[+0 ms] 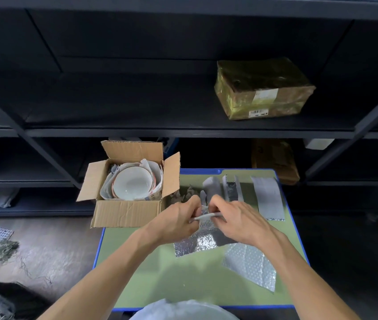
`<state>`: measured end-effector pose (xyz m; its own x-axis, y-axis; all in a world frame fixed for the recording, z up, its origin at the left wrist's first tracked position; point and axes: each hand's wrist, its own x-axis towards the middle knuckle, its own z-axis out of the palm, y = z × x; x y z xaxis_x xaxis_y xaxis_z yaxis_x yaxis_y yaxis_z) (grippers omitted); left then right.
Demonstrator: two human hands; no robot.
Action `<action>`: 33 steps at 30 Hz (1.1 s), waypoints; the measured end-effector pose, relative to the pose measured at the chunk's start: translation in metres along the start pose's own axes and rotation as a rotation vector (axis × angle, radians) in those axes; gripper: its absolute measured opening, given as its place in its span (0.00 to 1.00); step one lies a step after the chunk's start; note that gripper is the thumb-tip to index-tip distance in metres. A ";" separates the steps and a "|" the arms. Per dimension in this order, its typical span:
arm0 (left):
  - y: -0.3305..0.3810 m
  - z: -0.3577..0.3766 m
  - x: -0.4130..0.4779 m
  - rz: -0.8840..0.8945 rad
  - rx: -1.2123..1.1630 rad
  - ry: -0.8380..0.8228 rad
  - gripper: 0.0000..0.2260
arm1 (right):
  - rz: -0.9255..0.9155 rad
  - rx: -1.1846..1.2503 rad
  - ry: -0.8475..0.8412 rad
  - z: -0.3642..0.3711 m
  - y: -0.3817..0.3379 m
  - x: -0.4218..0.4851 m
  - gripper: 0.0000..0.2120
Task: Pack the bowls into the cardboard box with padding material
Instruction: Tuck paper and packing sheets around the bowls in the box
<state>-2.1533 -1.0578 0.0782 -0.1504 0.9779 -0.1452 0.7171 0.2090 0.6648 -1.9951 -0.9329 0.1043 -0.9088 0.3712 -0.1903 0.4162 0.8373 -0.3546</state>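
Observation:
An open cardboard box (125, 212) stands at the left end of a green table (160, 273). Inside it a white bowl with an orange rim (132, 184) sits nested in white paper padding (158, 174). In front of me both hands hold up one silver foil padding sheet (201, 243) by its top edge. My left hand (178, 218) grips the edge on the left, my right hand (234, 218) pinches it on the right. The sheet's lower part lies on the table.
More foil strips (267, 195) and grey padding pieces (213, 185) lie at the table's far side, a bubble-wrap sheet (250, 266) at the near right. A wrapped parcel (264, 88) sits on the dark shelf behind. A pale round object (183, 310) shows at the bottom edge.

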 end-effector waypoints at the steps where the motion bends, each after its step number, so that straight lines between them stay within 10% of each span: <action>1: 0.000 -0.001 -0.002 0.010 0.002 0.000 0.09 | -0.003 0.004 -0.014 0.000 -0.003 0.000 0.06; 29: -0.099 -0.105 -0.094 -0.153 -0.250 0.115 0.14 | -0.122 0.137 -0.147 -0.001 -0.137 0.098 0.17; 33: -0.119 -0.120 -0.097 -0.217 -0.256 0.093 0.09 | -0.137 0.038 -0.074 0.009 -0.153 0.117 0.06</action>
<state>-2.3058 -1.1775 0.1009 -0.3503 0.9042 -0.2443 0.4695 0.3952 0.7895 -2.1645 -1.0214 0.1283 -0.9532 0.2226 -0.2044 0.2905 0.8617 -0.4161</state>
